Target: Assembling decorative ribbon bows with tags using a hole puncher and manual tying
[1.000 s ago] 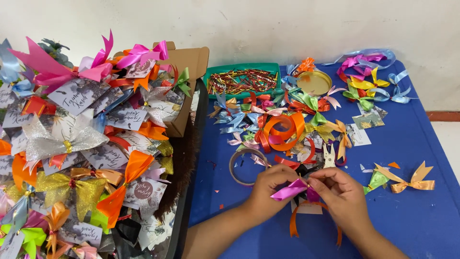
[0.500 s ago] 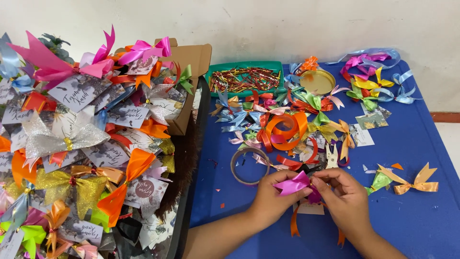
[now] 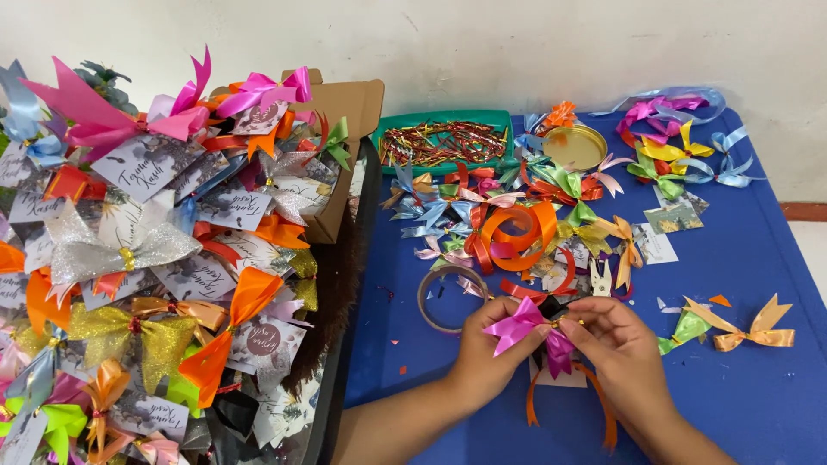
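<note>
While I watch through the head camera, I log the following. Item one: left hand, fingers pinched together on a magenta ribbon bow, gripping it at its left loop. Item two: right hand, fingertips closed on the same bow at its knot, where a purple tail hangs down. The bow sits between both hands, low and centre over the blue table, just above a small white card and an orange ribbon strip that lie under the wrists. Item three: a roll of clear tape, just beyond the left hand. Item four: a coil of orange ribbon amid a heap of mixed bows, farther back. Item five: a green tray of red and gold twist ties at the table's far edge, a gold round lid beside it. Item six: a gold bow, right of the hands, apart. Item seven: a cardboard box at left, heaped with finished bows on printed cards.
</note>
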